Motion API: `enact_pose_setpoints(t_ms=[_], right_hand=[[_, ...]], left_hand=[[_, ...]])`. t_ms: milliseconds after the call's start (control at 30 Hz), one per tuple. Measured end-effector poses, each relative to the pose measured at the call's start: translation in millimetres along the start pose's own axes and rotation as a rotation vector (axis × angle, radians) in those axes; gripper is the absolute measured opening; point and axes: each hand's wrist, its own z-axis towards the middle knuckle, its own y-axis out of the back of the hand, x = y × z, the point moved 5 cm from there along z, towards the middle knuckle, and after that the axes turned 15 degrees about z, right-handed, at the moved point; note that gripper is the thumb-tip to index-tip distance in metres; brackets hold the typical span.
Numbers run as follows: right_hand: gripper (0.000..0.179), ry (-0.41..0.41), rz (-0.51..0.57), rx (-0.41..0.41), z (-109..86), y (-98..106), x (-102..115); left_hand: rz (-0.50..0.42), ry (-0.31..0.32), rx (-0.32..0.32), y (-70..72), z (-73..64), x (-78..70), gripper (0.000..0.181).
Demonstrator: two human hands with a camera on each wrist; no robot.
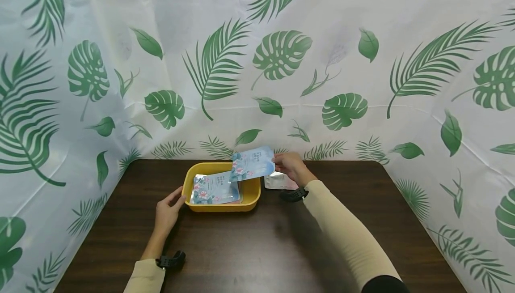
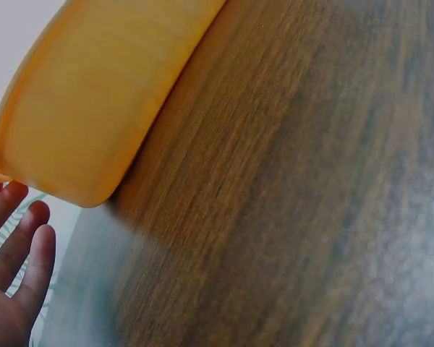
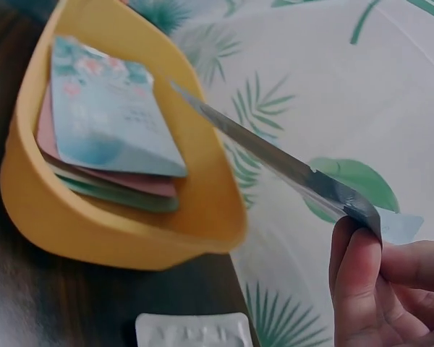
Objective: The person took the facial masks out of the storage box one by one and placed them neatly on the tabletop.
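Note:
My right hand [image 1: 290,166] pinches the edge of a light-blue, flower-printed sheet mask packet [image 1: 252,164], holding it tilted above the right side of a yellow basin [image 1: 225,208]. In the right wrist view the raised packet [image 3: 267,152] appears nearly edge-on, thumb and fingers [image 3: 358,289] at its near end. Inside the basin, a similar blue packet [image 1: 215,188] tops a small stack with pink and green packets [image 3: 123,195] beneath. My left hand [image 1: 168,212] grips the basin's left end at the rim, its other fingers [image 2: 40,260] loosely extended outside the wall.
A silver-white and pink packet [image 1: 277,181] lies on the table right of the basin, partly behind my right hand. The dark wood table [image 1: 241,248] ends at the back against a leaf-patterned white curtain [image 1: 281,118].

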Motion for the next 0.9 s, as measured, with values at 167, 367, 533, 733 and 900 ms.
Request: enact_pose_setpoints(t_ms=[167,367,533,733,900], right_hand=[[0.033,-0.017,0.016,-0.029,2.8,12,8],[0.039,0.014,0.024,-0.027,2.8,26,28],[0.042,0.033,0.018,-0.007,1.8,42,41],[0.044,0.028,0.019,-0.03,1.8,65,51],[0.047,0.033,0.022,-0.018,-1.4,86,56]], left_hand=[[-0.013,0.004,0.005,-0.3,-0.1,1.8,0.046],[-0.026,0.011,-0.002,-1.5,1.5,3.3,0.045],[-0.022,0.005,-0.006,-1.5,2.1,1.9,0.045],[-0.018,0.002,-0.016,-2.2,2.5,2.5,0.045],[-0.035,0.009,-0.018,-3.3,1.8,3.9,0.044]])
